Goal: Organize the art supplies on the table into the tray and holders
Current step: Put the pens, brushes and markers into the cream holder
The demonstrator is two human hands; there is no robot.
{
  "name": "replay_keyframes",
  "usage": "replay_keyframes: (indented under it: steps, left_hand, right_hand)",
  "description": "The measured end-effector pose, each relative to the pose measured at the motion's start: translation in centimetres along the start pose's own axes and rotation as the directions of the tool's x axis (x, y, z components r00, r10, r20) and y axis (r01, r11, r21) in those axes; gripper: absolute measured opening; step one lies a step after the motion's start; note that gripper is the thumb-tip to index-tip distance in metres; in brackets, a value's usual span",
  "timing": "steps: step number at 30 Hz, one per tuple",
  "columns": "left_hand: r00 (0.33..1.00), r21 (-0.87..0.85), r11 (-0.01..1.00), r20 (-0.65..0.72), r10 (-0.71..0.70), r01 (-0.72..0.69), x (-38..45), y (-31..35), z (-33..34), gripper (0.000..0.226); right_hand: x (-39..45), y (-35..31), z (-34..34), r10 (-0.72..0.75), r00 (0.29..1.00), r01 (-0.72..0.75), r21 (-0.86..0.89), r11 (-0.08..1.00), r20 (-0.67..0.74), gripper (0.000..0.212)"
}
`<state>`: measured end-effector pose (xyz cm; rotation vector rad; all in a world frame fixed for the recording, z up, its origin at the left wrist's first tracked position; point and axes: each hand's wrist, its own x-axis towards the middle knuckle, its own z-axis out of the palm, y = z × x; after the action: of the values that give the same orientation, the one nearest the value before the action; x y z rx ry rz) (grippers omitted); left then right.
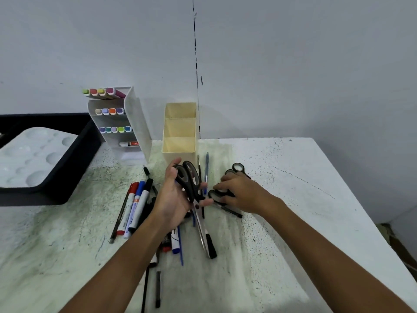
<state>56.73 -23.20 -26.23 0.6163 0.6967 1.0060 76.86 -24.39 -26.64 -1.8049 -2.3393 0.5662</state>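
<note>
Head view. Nearest the camera, two thin black pens (158, 288) lie lengthwise on the stained white table (282, 222), below a loose heap of whiteboard markers (135, 206) with red, blue and black caps. Left hand (178, 199): palm up, fingers curled around a large pair of black-handled scissors (191, 188), loops pointing away, steel blades running back toward the person over the heap. Right hand (239, 193): palm down, fingertips pressing or pinching a second pair of black-handled scissors (217, 195) lying on the table; whether it truly grips cannot be told. A third, smaller pair of black scissors (237, 169) lies just beyond that hand. Cream three-compartment plastic holder (179, 129): upright, empty, directly behind the left hand. White tiered marker rack (126, 123): partly filled, to its left. Black tray (74, 163): far left, holding a white paint palette (33, 154).

Suggested handling: gather the scissors together with blades closed, turn them blades down, and lower them into one cream compartment, steadying the light holder, which would probably tip under the long handles.
</note>
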Motion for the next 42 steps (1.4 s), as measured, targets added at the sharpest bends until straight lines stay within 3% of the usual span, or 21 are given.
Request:
replay_keyframes:
  steps: [6, 8, 11, 14, 17, 19, 21, 24, 27, 31, 34, 38, 42]
  left_hand:
    - [0.999, 0.08, 0.997, -0.035, 0.008, -0.005, 0.0, 0.2, 0.1, 0.03]
    - [0.999, 0.088, 0.996, -0.05, 0.009, -0.005, 0.0, 0.1, 0.1, 0.034]
    - [0.998, 0.099, 0.995, -0.062, 0.003, 0.003, 0.1, -0.1, 0.1, 0.045]
    - [0.998, 0.126, 0.992, -0.061, 0.001, 0.007, 0.3, -0.5, -0.1, 0.072]
    - [0.999, 0.132, 0.991, -0.047, 0.007, -0.001, 0.2, -0.8, 0.1, 0.078]
    - [0.999, 0.125, 0.992, -0.023, 0.034, -0.031, 0.0, -0.8, 0.3, 0.065]
    - [0.999, 0.133, 0.99, 0.016, 0.052, -0.053, -0.3, -0.7, 0.4, 0.05]
    - [0.995, 0.179, 0.981, 0.08, 0.06, -0.074, -0.6, -0.8, 0.5, 0.063]
    - [0.98, 0.292, 0.948, 0.184, 0.076, -0.128, -0.7, -1.2, 0.8, 0.072]
    - [0.973, 0.361, 0.921, 0.218, 0.072, -0.148, -0.7, -1.6, 1.6, 0.071]
    - [0.983, 0.328, 0.936, 0.169, 0.075, -0.128, -0.6, -1.6, 2.1, 0.059]
    - [0.991, 0.288, 0.952, 0.1, 0.084, -0.109, -0.8, -1.1, 2.2, 0.058]
    - [0.993, 0.273, 0.955, 0.071, 0.099, -0.115, -1.0, -0.6, 2.2, 0.068]
  right_hand:
    - [0.2, -0.4, 0.8, 0.051, 0.987, -0.062, -0.073, 0.995, -0.149, 0.031]
    - [0.2, -0.6, 1.1, 0.071, 0.98, -0.089, -0.092, 0.992, -0.184, 0.038]
    - [0.5, -0.8, 1.3, 0.093, 0.982, -0.113, -0.119, 0.986, -0.166, 0.047]
    - [0.7, -1.0, 1.2, 0.099, 0.982, -0.12, -0.128, 0.984, -0.158, 0.042]
    - [0.8, -1.2, 1.2, 0.094, 0.979, -0.11, -0.081, 0.991, -0.179, 0.034]
    - [0.6, -1.5, 0.7, 0.118, 0.965, -0.097, 0.101, 0.99, -0.233, 0.032]
    - [0.2, -2.0, -0.5, 0.211, 0.93, -0.072, 0.414, 0.907, -0.3, 0.032]
    - [-0.1, -3.0, -2.5, 0.313, 0.916, -0.036, 0.727, 0.686, -0.25, 0.048]
    - [-0.1, -4.7, -3.3, 0.289, 0.939, -0.005, 0.833, 0.553, -0.186, 0.032]
    - [0.0, -6.4, -3.2, 0.31, 0.918, -0.03, 0.738, 0.675, -0.246, 0.033]
    - [0.0, -6.5, -3.4, 0.294, 0.919, -0.01, 0.73, 0.683, -0.263, 0.028]
    - [0.4, -4.8, -4.2, 0.284, 0.899, 0.032, 0.699, 0.715, -0.332, 0.021]
    - [1.5, 0.0, -3.0, 0.401, 0.859, -0.282, 0.359, 0.89, -0.317, 0.034]
